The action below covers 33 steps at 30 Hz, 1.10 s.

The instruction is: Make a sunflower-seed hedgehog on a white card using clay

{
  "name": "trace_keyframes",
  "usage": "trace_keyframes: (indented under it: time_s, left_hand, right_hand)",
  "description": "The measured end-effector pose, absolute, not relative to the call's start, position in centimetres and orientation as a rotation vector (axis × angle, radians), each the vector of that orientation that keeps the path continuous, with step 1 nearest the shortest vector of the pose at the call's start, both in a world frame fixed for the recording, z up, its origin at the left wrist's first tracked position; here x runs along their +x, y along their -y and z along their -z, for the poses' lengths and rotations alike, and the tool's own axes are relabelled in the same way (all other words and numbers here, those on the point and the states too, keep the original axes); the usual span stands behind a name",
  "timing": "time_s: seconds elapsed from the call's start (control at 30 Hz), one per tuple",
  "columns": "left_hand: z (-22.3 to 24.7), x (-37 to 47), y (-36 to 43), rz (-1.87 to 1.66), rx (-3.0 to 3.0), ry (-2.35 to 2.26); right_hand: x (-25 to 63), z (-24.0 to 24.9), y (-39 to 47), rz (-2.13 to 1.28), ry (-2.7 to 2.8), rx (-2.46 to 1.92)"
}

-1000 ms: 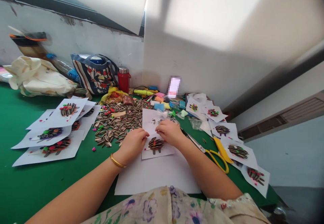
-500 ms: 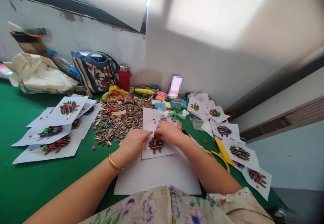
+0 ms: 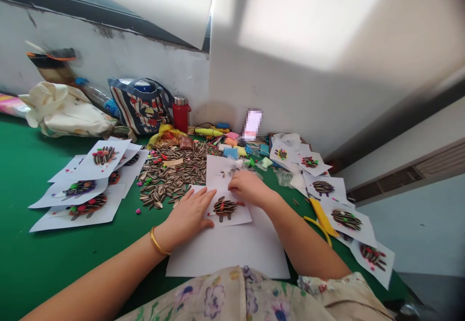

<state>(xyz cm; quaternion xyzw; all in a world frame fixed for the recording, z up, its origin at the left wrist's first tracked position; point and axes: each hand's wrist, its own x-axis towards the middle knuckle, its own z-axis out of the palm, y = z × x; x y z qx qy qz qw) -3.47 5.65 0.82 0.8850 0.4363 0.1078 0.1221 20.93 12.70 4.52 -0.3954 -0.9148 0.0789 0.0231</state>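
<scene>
A white card (image 3: 241,217) bears a hedgehog picture (image 3: 224,206) made of striped sunflower seeds with small red and orange dots. My left hand (image 3: 192,214) lies flat across the card's left edge, fingers spread and holding nothing. My right hand (image 3: 249,185) is above the card's upper right, its fingers curled together; whatever they pinch, if anything, is hidden. Beyond it, a small clear plastic bag (image 3: 232,167) with dark bits rests on another white sheet (image 3: 215,164). Larger blank paper (image 3: 225,255) lies under the card.
A pile of sunflower seeds (image 3: 163,180) spreads at left centre. Finished-looking hedgehog cards (image 3: 105,159) are stacked left, and more cards (image 3: 347,219) line the right edge beside yellow scissors (image 3: 319,226). Coloured clay packs (image 3: 230,153), a red flask (image 3: 180,114) and a patterned bag (image 3: 141,108) stand behind.
My left hand has drawn back to the left and flattened out, uncovering more of the card. My right hand has shifted slightly up and right, away from the hedgehog's seeds.
</scene>
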Motion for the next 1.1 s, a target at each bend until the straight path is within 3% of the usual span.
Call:
trace_keyframes:
  time_s: [0.43, 0.93, 1.1]
  left_hand:
    - [-1.2, -4.7, -5.4, -0.28, 2.577, -1.228]
    - [-0.9, -4.8, -5.5, -0.409, 2.622, -1.181]
    - [-2.5, -4.4, -5.3, -0.586, 2.634, -1.122]
  right_hand:
    - [23.2, -2.0, -6.3, -0.2, 2.487, -1.486]
    - [26.7, -3.1, -6.3, -0.637, 1.51, -1.485]
    - [24.4, -3.5, -5.4, -0.817, 1.546, -1.383]
